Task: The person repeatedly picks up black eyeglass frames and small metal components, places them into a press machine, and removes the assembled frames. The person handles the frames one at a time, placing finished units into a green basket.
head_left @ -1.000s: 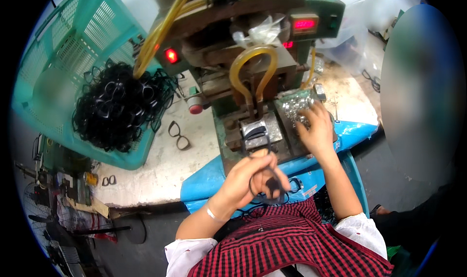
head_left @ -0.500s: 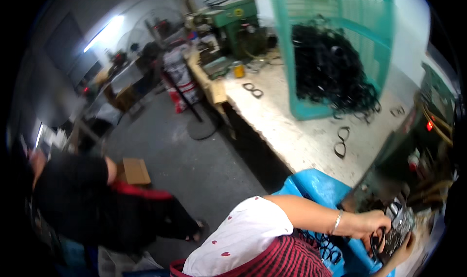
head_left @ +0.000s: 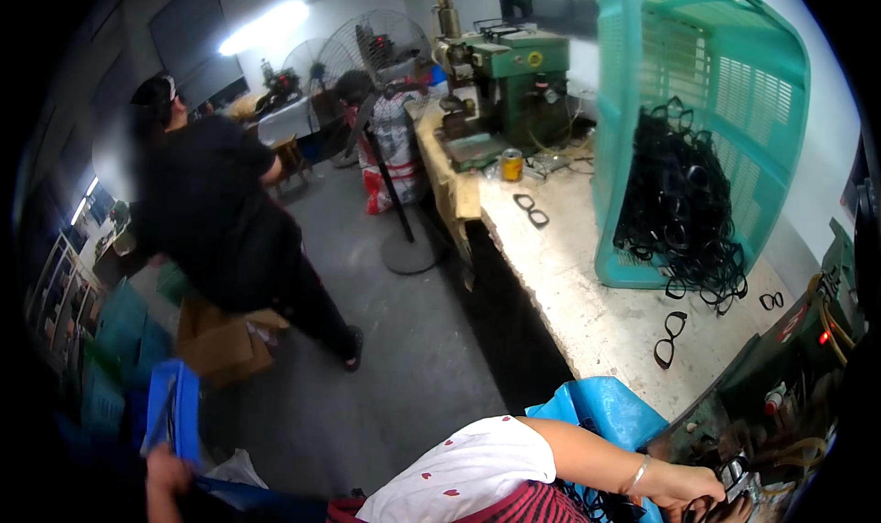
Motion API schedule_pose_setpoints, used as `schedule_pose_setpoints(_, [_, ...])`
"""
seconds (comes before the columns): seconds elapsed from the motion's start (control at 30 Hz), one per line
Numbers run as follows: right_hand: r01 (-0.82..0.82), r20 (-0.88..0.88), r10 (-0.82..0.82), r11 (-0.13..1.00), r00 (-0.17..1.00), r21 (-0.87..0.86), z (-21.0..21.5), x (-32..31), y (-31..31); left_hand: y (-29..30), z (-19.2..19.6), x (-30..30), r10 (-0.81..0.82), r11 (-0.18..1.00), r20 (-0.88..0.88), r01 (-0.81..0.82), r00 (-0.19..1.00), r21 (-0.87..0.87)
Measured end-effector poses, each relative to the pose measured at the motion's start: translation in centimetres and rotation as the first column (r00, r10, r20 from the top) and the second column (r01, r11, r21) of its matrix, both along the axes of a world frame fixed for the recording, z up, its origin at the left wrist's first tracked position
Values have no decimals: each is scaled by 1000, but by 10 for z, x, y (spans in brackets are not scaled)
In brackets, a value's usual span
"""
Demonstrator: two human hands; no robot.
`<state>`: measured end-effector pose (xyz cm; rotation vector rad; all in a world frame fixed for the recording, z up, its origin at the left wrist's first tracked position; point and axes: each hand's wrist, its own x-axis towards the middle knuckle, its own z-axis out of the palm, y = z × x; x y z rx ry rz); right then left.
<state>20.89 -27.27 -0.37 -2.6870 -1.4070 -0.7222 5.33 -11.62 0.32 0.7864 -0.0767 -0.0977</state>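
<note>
My left hand (head_left: 686, 488), with a silver bracelet at the wrist, reaches to the machine (head_left: 780, 422) at the lower right. Its fingers are closed round a black eyeglass frame (head_left: 699, 505), which shows only in part. A shiny metal fixture (head_left: 734, 475) is right beside the fingertips. Part of my right hand (head_left: 740, 510) shows at the lower edge, close to the left; its fingers are mostly cut off and blurred. Below my left forearm, more black frames (head_left: 596, 503) lie against blue plastic sheeting (head_left: 610, 413).
A tilted green plastic basket (head_left: 610, 271) of black frames stands on the worn bench (head_left: 587, 312), with loose frames (head_left: 670, 339) around it. Behind are a yellow can (head_left: 511, 164) and a green machine (head_left: 528, 78). A person in black (head_left: 220, 211) stands left; another person's hand (head_left: 168, 475) is near a blue bin (head_left: 174, 404).
The view has shifted, so the bench and basket sit lower and farther right. The person in black now stands more upright. My left hand is closer to the metal fixture.
</note>
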Motion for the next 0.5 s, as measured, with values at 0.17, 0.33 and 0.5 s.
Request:
schedule_pose_setpoints(0.17, [11,-170,34,967,985,254,3,-7,-7,106,-11,-34,355,694,75,-316,932,647])
schedule_pose_setpoints(0.33, [12,-293,106,927,950,374,3,-7,4,244,-78,-15,169,-811,750,-342,639,475])
schedule_pose_setpoints(0.5, [83,-443,175,860,879,504,2,-11,13,273,-162,-5,325,-798,494,-47,807,601])
